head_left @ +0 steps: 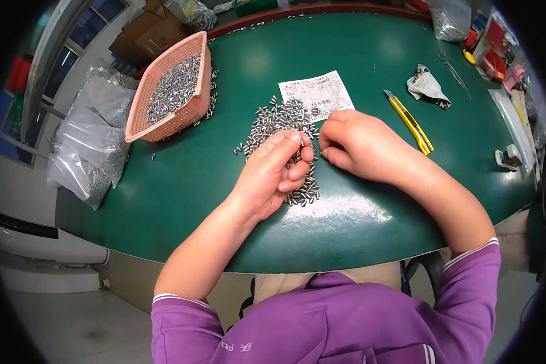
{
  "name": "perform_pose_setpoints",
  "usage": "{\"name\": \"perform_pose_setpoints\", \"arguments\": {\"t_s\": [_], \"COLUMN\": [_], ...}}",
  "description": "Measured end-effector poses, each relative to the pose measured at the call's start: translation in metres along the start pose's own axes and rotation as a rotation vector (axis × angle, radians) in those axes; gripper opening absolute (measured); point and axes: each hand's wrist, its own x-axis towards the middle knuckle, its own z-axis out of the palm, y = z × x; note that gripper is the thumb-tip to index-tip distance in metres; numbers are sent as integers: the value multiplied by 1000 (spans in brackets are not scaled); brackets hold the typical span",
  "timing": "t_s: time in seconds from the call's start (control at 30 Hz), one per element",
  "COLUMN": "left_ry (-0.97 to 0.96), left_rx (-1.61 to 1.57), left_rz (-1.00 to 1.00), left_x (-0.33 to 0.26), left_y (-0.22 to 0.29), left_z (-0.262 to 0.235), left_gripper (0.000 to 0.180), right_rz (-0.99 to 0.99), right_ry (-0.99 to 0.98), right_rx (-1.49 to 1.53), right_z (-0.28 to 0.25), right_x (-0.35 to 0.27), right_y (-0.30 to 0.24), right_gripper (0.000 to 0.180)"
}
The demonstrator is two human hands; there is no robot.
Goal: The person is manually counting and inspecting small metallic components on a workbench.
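A heap of small, shiny metal pieces (276, 118), short and rod-like with narrowed ends, lies on the green table in front of me. Over its near part is my left hand (273, 173), palm turned upward, with thumb and fingers closed on a small metal piece (302, 143). More dark pieces show between its curled fingers; whether they lie in the palm or behind it is unclear. Just right of the heap rests my right hand (361, 145), knuckles up and fingers curled in. What it holds, if anything, is hidden. A printed paper slip (321, 91) lies beyond both hands.
A pink plastic basket (203, 91) of similar pieces stands at the left, beside filled clear bags (91, 151). Right of the slip lie a yellow utility knife (411, 124), blade out, and a crumpled white bag (426, 85). Tweezers (455, 73) and a small stapler-like object (507, 159) sit farther right.
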Motion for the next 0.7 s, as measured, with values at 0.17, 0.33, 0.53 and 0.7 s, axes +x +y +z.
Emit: {"name": "perform_pose_setpoints", "arguments": {"t_s": [0.17,0.33,0.53,0.7], "left_ry": [54,-10,-21,-42], "left_rx": [-1,13,26,12], "left_rz": [18,3,-9,-3], "left_x": [-2,-2,-1,-1], "left_y": [1,0,-1,-1], "left_z": [4,4,1,2], "left_gripper": [15,15,17,15], "right_rz": [137,272,205,169], "right_ry": [29,20,31,72], "right_rx": [308,658,628,601], "right_z": [-11,-12,-13,-12], "right_x": [9,10,9,10], "right_y": [-8,-16,-17,-16], "right_gripper": [6,7,7,9]}}
